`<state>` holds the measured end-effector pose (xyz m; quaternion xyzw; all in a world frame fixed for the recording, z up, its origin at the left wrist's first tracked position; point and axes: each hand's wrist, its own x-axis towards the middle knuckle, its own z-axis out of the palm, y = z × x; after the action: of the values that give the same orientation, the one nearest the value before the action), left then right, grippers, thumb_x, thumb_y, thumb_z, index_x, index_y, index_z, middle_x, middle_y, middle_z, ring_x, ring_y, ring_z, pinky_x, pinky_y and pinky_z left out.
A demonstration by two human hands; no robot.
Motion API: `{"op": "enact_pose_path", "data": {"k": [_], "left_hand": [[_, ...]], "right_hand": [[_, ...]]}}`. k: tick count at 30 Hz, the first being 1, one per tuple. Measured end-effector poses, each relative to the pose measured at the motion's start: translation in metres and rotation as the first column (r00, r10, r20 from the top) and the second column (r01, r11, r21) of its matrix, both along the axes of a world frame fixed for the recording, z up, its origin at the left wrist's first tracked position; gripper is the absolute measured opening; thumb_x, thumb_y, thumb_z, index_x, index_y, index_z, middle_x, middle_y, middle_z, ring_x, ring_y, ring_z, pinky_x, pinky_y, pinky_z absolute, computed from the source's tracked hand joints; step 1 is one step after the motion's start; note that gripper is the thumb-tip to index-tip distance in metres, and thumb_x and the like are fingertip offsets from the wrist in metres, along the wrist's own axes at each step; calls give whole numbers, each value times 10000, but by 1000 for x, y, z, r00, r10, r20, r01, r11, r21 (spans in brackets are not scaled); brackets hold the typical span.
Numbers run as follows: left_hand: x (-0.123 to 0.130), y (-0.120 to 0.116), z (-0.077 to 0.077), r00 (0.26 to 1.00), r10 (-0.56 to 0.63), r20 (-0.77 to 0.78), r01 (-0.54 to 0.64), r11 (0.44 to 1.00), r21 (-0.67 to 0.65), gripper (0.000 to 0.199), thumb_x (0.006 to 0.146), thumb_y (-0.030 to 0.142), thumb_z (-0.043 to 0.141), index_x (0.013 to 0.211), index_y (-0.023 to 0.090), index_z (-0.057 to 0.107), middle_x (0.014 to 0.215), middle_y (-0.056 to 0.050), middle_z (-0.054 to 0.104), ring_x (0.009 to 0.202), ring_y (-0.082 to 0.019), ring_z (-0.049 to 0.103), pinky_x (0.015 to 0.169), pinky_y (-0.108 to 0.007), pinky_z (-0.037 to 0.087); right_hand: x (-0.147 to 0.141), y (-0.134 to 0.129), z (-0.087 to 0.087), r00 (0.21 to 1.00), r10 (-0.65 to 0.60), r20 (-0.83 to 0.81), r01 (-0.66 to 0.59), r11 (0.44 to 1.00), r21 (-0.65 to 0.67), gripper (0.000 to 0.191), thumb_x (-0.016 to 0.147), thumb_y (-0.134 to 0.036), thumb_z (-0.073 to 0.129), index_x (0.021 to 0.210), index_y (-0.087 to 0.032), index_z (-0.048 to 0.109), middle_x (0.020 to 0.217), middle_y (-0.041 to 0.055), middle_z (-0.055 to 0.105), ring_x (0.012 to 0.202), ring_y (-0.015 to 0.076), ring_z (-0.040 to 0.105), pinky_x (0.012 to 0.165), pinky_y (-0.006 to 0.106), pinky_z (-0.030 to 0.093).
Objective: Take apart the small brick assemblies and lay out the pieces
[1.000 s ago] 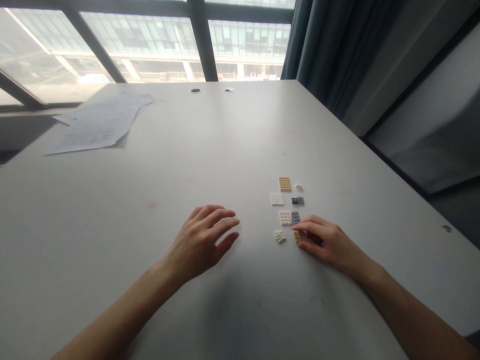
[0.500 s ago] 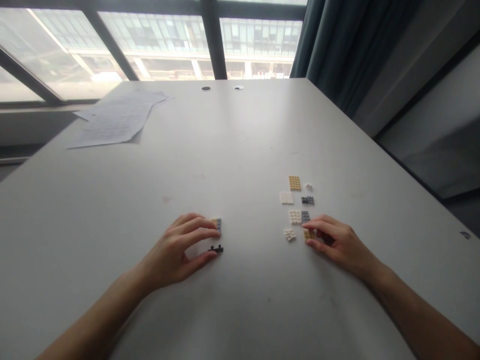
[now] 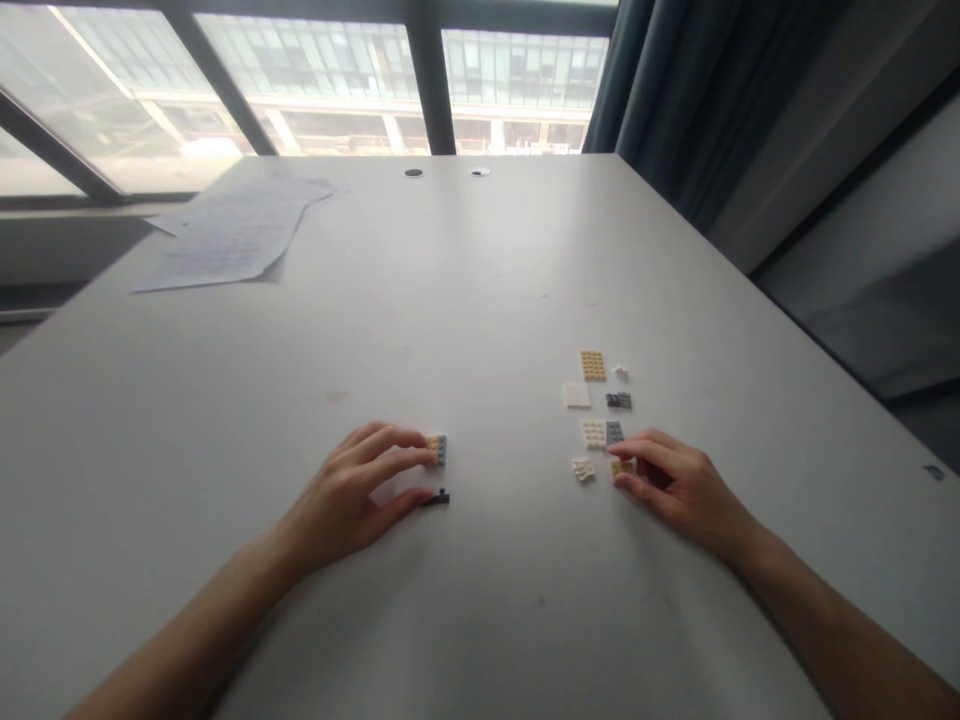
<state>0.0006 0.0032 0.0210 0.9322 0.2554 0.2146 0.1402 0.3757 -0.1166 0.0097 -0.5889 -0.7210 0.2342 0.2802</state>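
Observation:
My left hand (image 3: 367, 475) rests on the table with its fingers apart. Its fingertips touch a small tan and grey building plate (image 3: 441, 450), while the thumb lies over the left end of a thin black building piece (image 3: 442, 497). Farther right, the thumb and fingers of my right hand (image 3: 664, 470) close around a small tan building plate (image 3: 619, 467), partly hidden by them. Just beyond those fingers, a dark grey studded plate (image 3: 615, 432) sits beside a cream studded plate (image 3: 594, 433). A small white piece (image 3: 583, 470) lies to the left of the tan one.
Behind my right hand are a tan studded plate (image 3: 592, 365), a smooth cream tile pair (image 3: 577, 395), a dark grey piece (image 3: 619, 400) and a tiny white piece (image 3: 621, 371). Paper sheets (image 3: 225, 235) lie at the table's far left, near the window.
My left thumb has shifted up and now covers more of the black piece. The left fingers uncover more of the tan and grey plate. My right hand stays almost the same.

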Motion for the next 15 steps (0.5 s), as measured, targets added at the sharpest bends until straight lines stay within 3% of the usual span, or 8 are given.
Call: {"op": "enact_pose_path", "data": {"k": [4,15], "left_hand": [[2,8,0,998,41,42,-40,999,-26,255,862,213,626,1117,218,630,1087,-78,657,993,-196,605,861,-330,510],[25,18,-7,1000,-11,10,12,1000,-25,152,895,236,564,1001,201,667,1043,-81,690,923,-167,626,830,-292,523]], "right_hand": [[-1,0,2,1000,-1,3,1,1000,12,208,908,-293,574,1083,-205,645,978,70,652,683,138,595,604,256,508],[-2,0,2,1000,3,-6,-3,1000,21,193,907,-285,573,1068,-206,646,974,68,651,683,135,598,603,250,511]]}}
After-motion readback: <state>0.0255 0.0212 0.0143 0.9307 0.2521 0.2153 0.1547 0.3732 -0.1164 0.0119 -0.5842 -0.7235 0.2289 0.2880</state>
